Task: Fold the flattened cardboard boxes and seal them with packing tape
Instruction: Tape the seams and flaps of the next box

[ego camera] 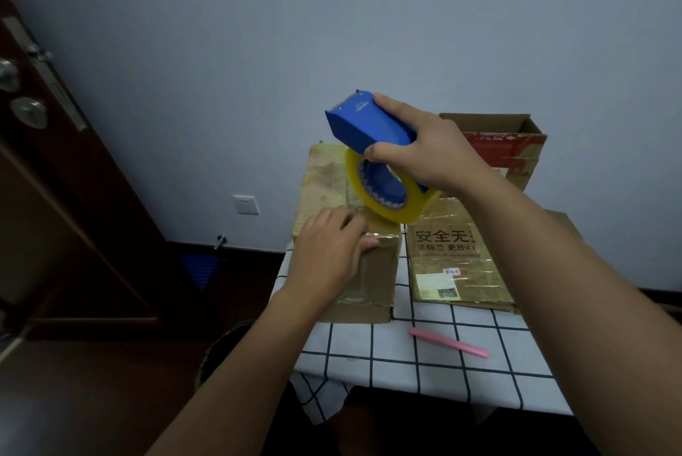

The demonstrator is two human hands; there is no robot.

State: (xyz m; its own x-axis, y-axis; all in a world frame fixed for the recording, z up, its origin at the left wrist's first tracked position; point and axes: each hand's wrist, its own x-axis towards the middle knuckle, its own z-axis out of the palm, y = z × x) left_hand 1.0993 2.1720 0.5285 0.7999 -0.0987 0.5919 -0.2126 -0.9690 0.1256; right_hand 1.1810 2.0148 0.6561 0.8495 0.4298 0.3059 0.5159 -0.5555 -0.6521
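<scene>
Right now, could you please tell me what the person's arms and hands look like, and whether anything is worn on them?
Both forearms are bare as far as the picture shows: no sleeves or cuffs in view. The left hand and the right hand wear no gloves, and no ring, watch or bracelet is visible on either. No markings or bandages show.

Open tablecloth near edge, only pink pen lying there.
</scene>
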